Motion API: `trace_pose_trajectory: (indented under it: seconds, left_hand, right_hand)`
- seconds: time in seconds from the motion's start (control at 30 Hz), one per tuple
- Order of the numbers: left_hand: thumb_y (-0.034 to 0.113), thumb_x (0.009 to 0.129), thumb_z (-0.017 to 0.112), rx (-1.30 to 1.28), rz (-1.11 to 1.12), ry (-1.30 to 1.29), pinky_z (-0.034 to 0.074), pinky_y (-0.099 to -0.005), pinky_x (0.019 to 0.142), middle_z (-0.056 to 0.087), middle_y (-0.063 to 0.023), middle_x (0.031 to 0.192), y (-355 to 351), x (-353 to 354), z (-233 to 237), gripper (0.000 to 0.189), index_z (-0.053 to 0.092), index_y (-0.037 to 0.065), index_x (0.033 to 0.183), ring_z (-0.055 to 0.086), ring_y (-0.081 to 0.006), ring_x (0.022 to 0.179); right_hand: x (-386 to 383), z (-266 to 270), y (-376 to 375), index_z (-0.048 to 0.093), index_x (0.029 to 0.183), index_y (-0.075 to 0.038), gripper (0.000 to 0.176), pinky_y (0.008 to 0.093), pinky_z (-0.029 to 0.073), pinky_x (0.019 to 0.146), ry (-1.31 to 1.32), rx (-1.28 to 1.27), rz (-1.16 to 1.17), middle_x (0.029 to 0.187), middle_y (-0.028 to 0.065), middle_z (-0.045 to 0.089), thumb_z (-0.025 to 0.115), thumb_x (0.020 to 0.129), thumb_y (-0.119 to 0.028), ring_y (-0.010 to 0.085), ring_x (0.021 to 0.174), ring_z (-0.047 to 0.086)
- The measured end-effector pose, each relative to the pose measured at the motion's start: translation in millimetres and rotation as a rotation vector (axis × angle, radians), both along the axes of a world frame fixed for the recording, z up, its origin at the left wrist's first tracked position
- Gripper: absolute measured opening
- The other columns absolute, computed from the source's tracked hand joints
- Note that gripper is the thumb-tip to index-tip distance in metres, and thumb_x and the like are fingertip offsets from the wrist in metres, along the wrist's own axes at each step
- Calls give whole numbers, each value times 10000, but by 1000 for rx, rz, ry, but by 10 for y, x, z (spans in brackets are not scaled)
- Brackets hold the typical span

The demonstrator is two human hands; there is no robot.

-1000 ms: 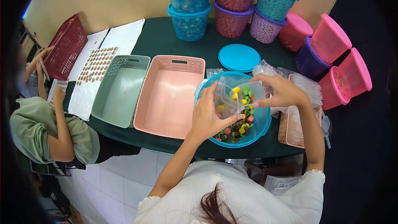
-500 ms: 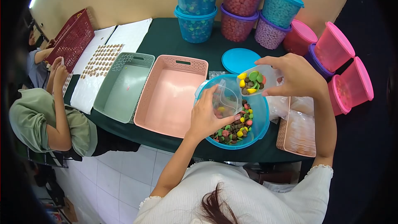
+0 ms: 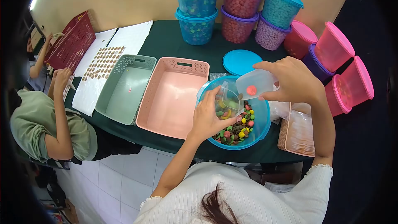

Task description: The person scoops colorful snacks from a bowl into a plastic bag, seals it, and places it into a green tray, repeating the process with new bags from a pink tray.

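Observation:
Over the blue tub point(image 3: 262, 130) of multicoloured candies, my left hand point(image 3: 209, 114) holds a clear plastic pouch point(image 3: 229, 99) with its mouth open to the right. Yellow, green and brown pieces show inside the pouch. My right hand point(image 3: 286, 81) grips a translucent cup point(image 3: 259, 84), tilted with its rim at the pouch's mouth. One coral-red piece and a brown one are visible in the cup. Loose candies point(image 3: 238, 132) lie in the tub below both hands. A round blue lid point(image 3: 241, 62) rests on the table behind the tub.
A pink basket point(image 3: 172, 95) and a green basket point(image 3: 126, 89) stand left of the tub. Stacked candy tubs point(image 3: 242, 6) line the back. At right are a tray of packets point(image 3: 300, 130) and pink-lidded tubs point(image 3: 340, 49). Another person point(image 3: 49, 120) sits at left.
The right hand's cup has tipped further toward the pouch. Most of the candies it held are gone from it, and more pieces show in the pouch.

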State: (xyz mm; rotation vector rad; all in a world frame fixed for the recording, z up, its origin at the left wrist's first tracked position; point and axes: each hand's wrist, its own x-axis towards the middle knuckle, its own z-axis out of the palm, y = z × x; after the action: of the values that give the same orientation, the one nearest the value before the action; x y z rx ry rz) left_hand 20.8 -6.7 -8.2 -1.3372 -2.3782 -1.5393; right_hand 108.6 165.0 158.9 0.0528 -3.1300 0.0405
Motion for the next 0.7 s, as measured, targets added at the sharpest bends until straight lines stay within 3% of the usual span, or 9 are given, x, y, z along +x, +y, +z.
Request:
trace_pose_trajectory:
  seconds: [0.23, 0.33, 0.4, 0.43, 0.5, 0.53, 0.6, 0.63, 0.7]
  left_hand:
    - [435, 546, 762, 21, 13, 19, 434, -391, 778, 500, -180, 1016, 8, -8, 8, 886, 362, -41, 1178, 534, -298, 931]
    - [433, 549, 760, 22, 29, 48, 429, -392, 783, 498, -181, 1024, 10, -1, 1, 896, 350, -45, 1186, 529, -301, 936]
    - [431, 548, 761, 14, 24, 46, 427, -391, 787, 494, -183, 1034, 5, 4, -4, 904, 342, -48, 1190, 526, -301, 940]
    - [429, 547, 763, 9, 17, 42, 426, -391, 790, 490, -186, 1045, 6, 4, -6, 912, 334, -50, 1194, 523, -301, 944]
    - [426, 545, 765, 19, 23, 38, 424, -392, 791, 488, -188, 1049, 2, 3, -30, 917, 329, -51, 1196, 522, -301, 942]
    - [424, 543, 767, 28, 25, 35, 423, -394, 793, 485, -189, 1054, 3, 3, -46, 923, 325, -52, 1199, 522, -301, 941]
    - [410, 548, 768, 45, 18, 66, 424, -389, 789, 490, -186, 1049, 16, -21, -73, 918, 319, -50, 1203, 523, -291, 941]
    - [396, 553, 769, 59, 5, 99, 425, -385, 786, 494, -182, 1044, 23, -18, -69, 913, 313, -49, 1206, 524, -282, 941]
    - [358, 583, 759, 127, -19, 59, 423, -377, 785, 497, -177, 1046, 21, 65, 57, 856, 325, -36, 1207, 529, -268, 934]
  right_hand:
    - [161, -363, 283, 545, 1044, -73, 541, 385, 443, 600, 111, -330, -192, 658, 146, 585, 673, 621, -384, 297, 641, 584]
    - [236, -727, 158, 518, 1094, -68, 585, 381, 414, 693, -116, -264, -293, 783, 154, 592, 665, 638, -403, 284, 768, 571]
    - [279, -1067, 29, 504, 1100, -57, 583, 372, 357, 820, 186, 55, -66, 1007, 133, 549, 690, 639, -362, 272, 919, 511]
    - [279, -1120, -36, 504, 1100, -57, 583, 372, 357, 820, 188, 55, -61, 1007, 133, 549, 690, 639, -362, 272, 919, 511]
    - [260, -1188, -171, 477, 1132, -25, 640, 381, 240, 878, 324, -235, -68, 1087, 137, 491, 630, 688, -460, 274, 1037, 403]
    - [247, -1219, -253, 477, 1132, -25, 640, 381, 240, 878, 323, -234, -60, 1087, 137, 491, 630, 688, -460, 274, 1037, 403]
    - [211, -1277, -397, 514, 1088, -7, 515, 364, 339, 810, 473, -619, -37, 970, 133, 552, 636, 732, -358, 244, 922, 499]
    - [182, -1330, -416, 514, 1088, -7, 515, 364, 339, 810, 474, -621, -27, 970, 133, 552, 636, 732, -358, 244, 922, 499]
    - [130, -1426, -415, 558, 1018, 13, 353, 306, 429, 715, 506, -1181, -267, 871, 119, 600, 640, 758, -213, 183, 797, 565]
